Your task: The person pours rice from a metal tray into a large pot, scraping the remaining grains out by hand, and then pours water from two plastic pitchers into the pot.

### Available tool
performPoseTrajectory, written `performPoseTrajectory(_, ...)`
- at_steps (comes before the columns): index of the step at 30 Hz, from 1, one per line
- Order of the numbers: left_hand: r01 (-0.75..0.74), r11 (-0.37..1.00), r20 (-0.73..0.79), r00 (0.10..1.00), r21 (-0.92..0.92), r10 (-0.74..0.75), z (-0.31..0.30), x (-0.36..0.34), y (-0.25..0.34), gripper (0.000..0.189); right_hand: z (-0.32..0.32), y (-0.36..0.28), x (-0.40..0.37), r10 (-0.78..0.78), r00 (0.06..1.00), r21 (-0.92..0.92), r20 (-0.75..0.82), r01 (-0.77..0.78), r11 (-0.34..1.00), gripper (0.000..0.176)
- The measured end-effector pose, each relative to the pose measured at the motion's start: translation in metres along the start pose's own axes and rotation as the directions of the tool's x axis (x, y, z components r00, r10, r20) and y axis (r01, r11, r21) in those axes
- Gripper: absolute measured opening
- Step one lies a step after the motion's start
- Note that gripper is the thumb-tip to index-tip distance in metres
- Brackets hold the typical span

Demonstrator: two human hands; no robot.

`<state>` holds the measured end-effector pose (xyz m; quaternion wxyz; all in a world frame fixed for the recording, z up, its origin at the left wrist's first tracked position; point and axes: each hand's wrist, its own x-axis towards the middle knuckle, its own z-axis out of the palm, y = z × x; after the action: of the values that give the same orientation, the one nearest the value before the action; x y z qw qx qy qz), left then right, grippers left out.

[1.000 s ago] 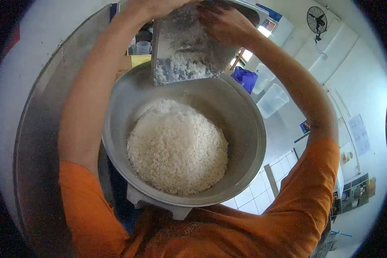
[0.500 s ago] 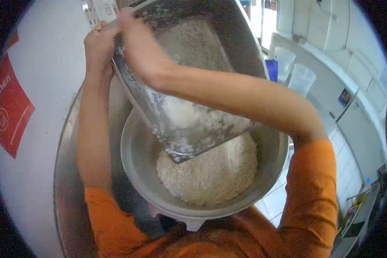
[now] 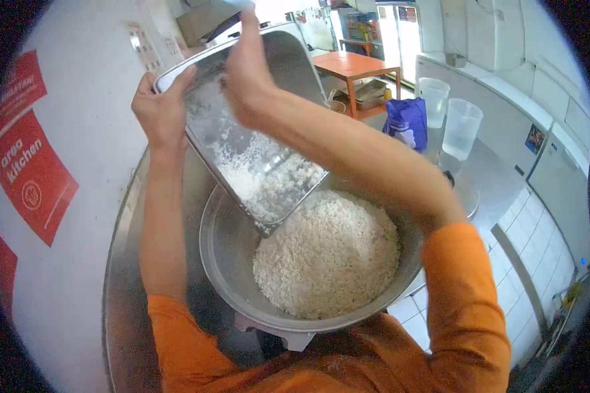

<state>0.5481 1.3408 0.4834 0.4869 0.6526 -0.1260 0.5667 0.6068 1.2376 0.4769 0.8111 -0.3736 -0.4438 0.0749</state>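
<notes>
The tray [image 3: 287, 62] seems stiff, slippery, best held by its rim, which left hand [image 3: 160, 111] clasps; right hand [image 3: 248, 85] has unclear grip.

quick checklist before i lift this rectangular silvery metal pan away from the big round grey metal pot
1. Left hand gripping the rectangular silvery metal pan by its rim: ok.
2. Pan's low corner over the big round grey metal pot: ok.
3. Pan free of loose white grains: not ok, plenty inside.
4. Heaped white rice-like grains within the pot's rim: ok.
5. Right hand clear of the pan: cannot tell, blurred before its inside.
</notes>
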Motion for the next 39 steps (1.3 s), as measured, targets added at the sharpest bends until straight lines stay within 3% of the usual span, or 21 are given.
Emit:
performPoseTrajectory(4, 0.078, 0.996, -0.072, 0.994, -0.048, -0.081, -0.007, 0.006, -0.01, 0.024, 0.04, 0.011, -0.003, -0.032, 0.999, 0.189, 0.037, 0.024, 0.982, 0.094)
performPoseTrajectory(6, 0.051, 0.982, -0.053, 0.997, -0.181, -0.062, -0.016, 0.004, -0.011, 0.03, 0.04, 0.037, -0.012, 0.035, 0.938, -0.151, 0.346, 0.019, 0.988, 0.095)
performPoseTrajectory(8, 0.018, 0.97, -0.082, 0.996, -0.242, -0.039, -0.024, 0.011, -0.016, 0.032, 0.019, 0.006, -0.039, 0.158, 0.888, -0.344, 0.432, 0.0, 0.939, 0.094)
performPoseTrajectory(10, 0.044, 0.96, -0.084, 0.994, -0.277, -0.069, -0.021, 0.008, -0.002, 0.035, 0.001, -0.02, -0.048, 0.685, 0.669, -0.567, 0.291, -0.456, 0.686, 0.094)
performPoseTrajectory(11, 0.043, 0.959, -0.09, 0.993, -0.281, -0.071, -0.023, 0.008, -0.004, 0.035, 0.003, -0.017, -0.046, 0.689, 0.665, -0.572, 0.289, -0.456, 0.681, 0.094)
performPoseTrajectory(12, 0.047, 0.963, -0.065, 0.996, -0.264, -0.066, -0.023, 0.009, -0.006, 0.035, 0.006, -0.012, -0.04, 0.427, 0.881, -0.298, 0.202, -0.36, 0.884, 0.09)
performPoseTrajectory(13, 0.056, 0.969, -0.031, 0.997, -0.241, -0.066, -0.02, 0.009, -0.006, 0.035, 0.009, -0.006, -0.036, 0.15, 0.989, -0.023, 0.01, -0.15, 0.988, 0.088)
performPoseTrajectory(16, 0.014, 0.998, -0.019, 1.0, -0.067, -0.016, 0.001, -0.005, 0.006, 0.035, 0.028, 0.015, -0.023, -0.032, 0.992, 0.104, 0.119, 0.019, 0.994, 0.083)
performPoseTrajectory(18, -0.035, 0.998, -0.02, 0.999, -0.056, 0.034, -0.007, 0.004, -0.015, 0.035, 0.04, 0.065, -0.037, -0.127, 0.981, -0.348, 0.143, 0.17, 0.922, 0.079)
performPoseTrajectory(19, -0.093, 0.994, -0.04, 0.995, -0.05, 0.091, -0.012, 0.008, -0.022, 0.035, 0.022, 0.053, -0.053, 0.179, 0.926, -0.409, 0.332, -0.03, 0.912, 0.082)
performPoseTrajectory(20, -0.088, 0.995, -0.047, 0.995, -0.044, 0.086, -0.015, 0.007, -0.019, 0.035, 0.0, 0.036, -0.071, 0.469, 0.744, -0.503, 0.476, -0.207, 0.839, 0.086)
performPoseTrajectory(21, -0.064, 0.991, -0.035, 0.998, -0.117, 0.061, -0.018, 0.007, -0.011, 0.035, -0.005, 0.028, -0.076, 0.48, 0.732, -0.509, 0.483, -0.212, 0.834, 0.086)
performPoseTrajectory(24, -0.024, 0.986, -0.05, 0.999, -0.163, 0.016, -0.022, 0.009, -0.007, 0.037, -0.013, 0.009, -0.08, 0.273, 0.942, -0.382, 0.197, -0.183, 0.906, 0.076)
performPoseTrajectory(26, -0.075, 0.978, 0.036, 0.996, -0.195, 0.083, -0.016, 0.01, -0.011, 0.038, 0.002, 0.014, -0.041, -0.004, 0.983, 0.144, 0.184, -0.023, 0.989, 0.074)
performPoseTrajectory(28, -0.074, 0.975, 0.079, 0.993, -0.208, 0.092, -0.003, 0.004, -0.005, 0.038, 0.012, 0.013, -0.012, 0.179, 0.977, 0.027, 0.114, -0.183, 0.983, 0.076)
performPoseTrajectory(30, -0.082, 0.971, 0.108, 0.988, -0.223, 0.108, 0.001, 0.005, -0.004, 0.038, 0.034, 0.054, -0.007, -0.111, 0.981, 0.236, 0.157, 0.072, 0.969, 0.08)
performPoseTrajectory(31, -0.085, 0.974, 0.087, 0.991, -0.21, 0.105, -0.005, 0.011, -0.006, 0.035, 0.035, 0.058, -0.015, -0.201, 0.972, -0.068, 0.122, 0.21, 0.975, 0.08)
performPoseTrajectory(33, -0.067, 0.966, 0.068, 0.994, -0.251, 0.087, -0.015, 0.018, -0.006, 0.033, -0.007, 0.06, -0.067, 0.372, 0.85, -0.549, 0.373, -0.121, 0.827, 0.077)
performPoseTrajectory(36, -0.054, 0.958, -0.006, 0.998, -0.282, 0.055, -0.02, 0.013, -0.002, 0.039, -0.036, 0.063, -0.086, 0.404, 0.722, -0.532, 0.561, -0.06, 0.845, 0.074)
performPoseTrajectory(38, -0.107, 0.96, -0.001, 0.994, -0.259, 0.11, -0.021, 0.015, -0.009, 0.04, -0.024, 0.026, -0.074, 0.321, 0.929, -0.517, 0.184, -0.187, 0.836, 0.067)
performPoseTrajectory(39, -0.152, 0.96, 0.032, 0.986, -0.237, 0.164, -0.019, 0.014, -0.011, 0.04, -0.014, 0.02, -0.067, 0.327, 0.928, -0.511, 0.18, -0.196, 0.837, 0.067)
